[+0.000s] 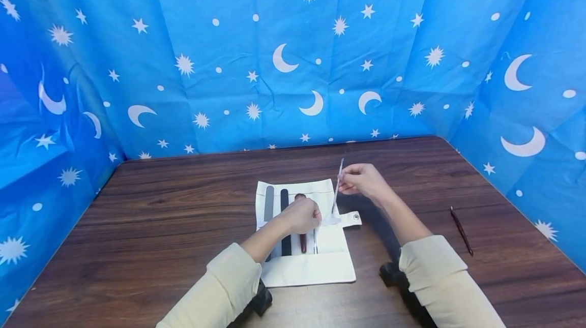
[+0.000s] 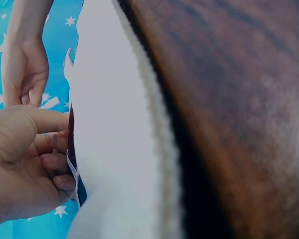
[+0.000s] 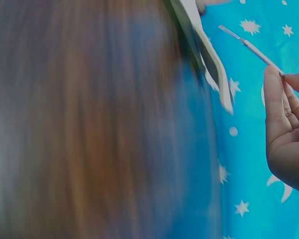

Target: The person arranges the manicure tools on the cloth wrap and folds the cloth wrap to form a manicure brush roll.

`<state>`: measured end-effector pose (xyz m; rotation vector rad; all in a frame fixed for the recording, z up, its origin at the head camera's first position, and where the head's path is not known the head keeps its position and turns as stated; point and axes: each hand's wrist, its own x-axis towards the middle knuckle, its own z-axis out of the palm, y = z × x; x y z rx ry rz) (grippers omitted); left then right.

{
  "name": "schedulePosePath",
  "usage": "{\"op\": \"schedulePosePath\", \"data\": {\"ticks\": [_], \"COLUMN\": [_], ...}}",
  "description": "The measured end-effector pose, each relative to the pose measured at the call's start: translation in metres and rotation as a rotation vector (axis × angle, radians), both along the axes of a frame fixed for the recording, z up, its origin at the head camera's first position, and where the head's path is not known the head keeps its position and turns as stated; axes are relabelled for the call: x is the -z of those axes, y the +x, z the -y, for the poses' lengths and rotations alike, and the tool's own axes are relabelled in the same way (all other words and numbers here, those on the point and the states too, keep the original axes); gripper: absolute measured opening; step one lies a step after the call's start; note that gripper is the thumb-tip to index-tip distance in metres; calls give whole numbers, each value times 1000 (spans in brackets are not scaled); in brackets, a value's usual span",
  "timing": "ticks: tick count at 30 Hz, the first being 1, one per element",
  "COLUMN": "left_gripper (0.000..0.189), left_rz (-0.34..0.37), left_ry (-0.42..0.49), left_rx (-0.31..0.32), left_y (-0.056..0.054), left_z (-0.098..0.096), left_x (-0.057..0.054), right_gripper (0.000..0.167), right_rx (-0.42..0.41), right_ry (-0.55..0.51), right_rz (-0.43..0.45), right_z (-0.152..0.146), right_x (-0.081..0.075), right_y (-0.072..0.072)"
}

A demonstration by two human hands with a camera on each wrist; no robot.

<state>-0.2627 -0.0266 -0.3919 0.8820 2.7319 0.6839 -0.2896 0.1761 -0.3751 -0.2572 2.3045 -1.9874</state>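
We have the right hand (image 1: 363, 179) pinching the silver tool (image 1: 339, 181) between thumb and fingers, grip narrow. The tool stands nearly upright, top leaning slightly right, its lower end over the right part of the white pouch (image 1: 309, 271); we can't tell if it touches.

Left hand (image 1: 302, 214) is over the middle of the pouch, fingers curled. Left wrist view puts its fingertips right by the cloth, but we can't tell whether they grip anything.

Pouch lies open on the near-middle of the table (image 1: 183, 216). In it, left to right: grey file (image 1: 269, 203), black file (image 1: 286, 246), brown tool (image 1: 303, 244), thin rod (image 1: 315, 241) — the left hand covers parts of these. Strap (image 1: 351, 219) with a snap sticks out right.

Brown stick (image 1: 461, 231) lies well apart on the right of the table. Blue curtain (image 1: 238, 89) on the far side, left and right — white moons and stars.
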Motion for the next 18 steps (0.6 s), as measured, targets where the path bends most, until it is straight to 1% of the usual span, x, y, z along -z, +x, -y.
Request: {"op": "schedulePosePath", "data": {"ticks": [4,8,12,15,18], "left_gripper": [13,13,12,12,13], "left_rz": [-9,10,21,22,19], "left_ry": [8,22,31,35,39], "left_rx": [16,13,11,11,8], "left_y": [-1,-2,-1,-1,-1], "left_z": [0,1,1,1,1], "left_x": [0,-1,-2,-2,-2], "right_gripper": [25,21,19,18,15], "right_rx": [-24,-50,-47,-57,-91], "right_ry": [27,56,86,92,106], "right_rz": [32,79,130,194,265], "right_z": [11,17,22,24,25], "right_x": [3,7,10,11,13], "right_y": [-4,-6,-7,-5,-3]}}
